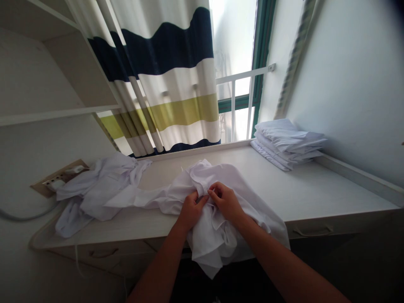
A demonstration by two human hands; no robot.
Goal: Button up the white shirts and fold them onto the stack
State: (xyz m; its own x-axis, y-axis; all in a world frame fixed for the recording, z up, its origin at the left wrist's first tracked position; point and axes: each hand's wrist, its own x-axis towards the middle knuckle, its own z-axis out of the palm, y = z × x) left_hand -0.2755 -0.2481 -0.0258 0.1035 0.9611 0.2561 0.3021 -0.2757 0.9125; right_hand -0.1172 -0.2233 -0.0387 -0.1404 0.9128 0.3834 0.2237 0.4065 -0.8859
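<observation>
Left hand (190, 210): lower centre of frame, forearm rising from the bottom edge, fingers pinched shut on the white garment (217, 198).
Right hand (226, 203): just beside the left, thumb and fingertips nipping the same fold.
White garment: crumpled at centre, draped over the desk's (315, 189) front edge.
Open room: bare desktop at right, up to the folded stack (287, 143) at the far right.
Left side: loose white clothes (97, 185) near the wall socket (58, 179).

I see both forearms reaching forward, bare, converging at the middle. My left hand (190, 209) and right hand (226, 202) sit side by side, fingers curled inward, thumbs nearly touching; both seem pinched closed, though fingertips are partly hidden.
</observation>
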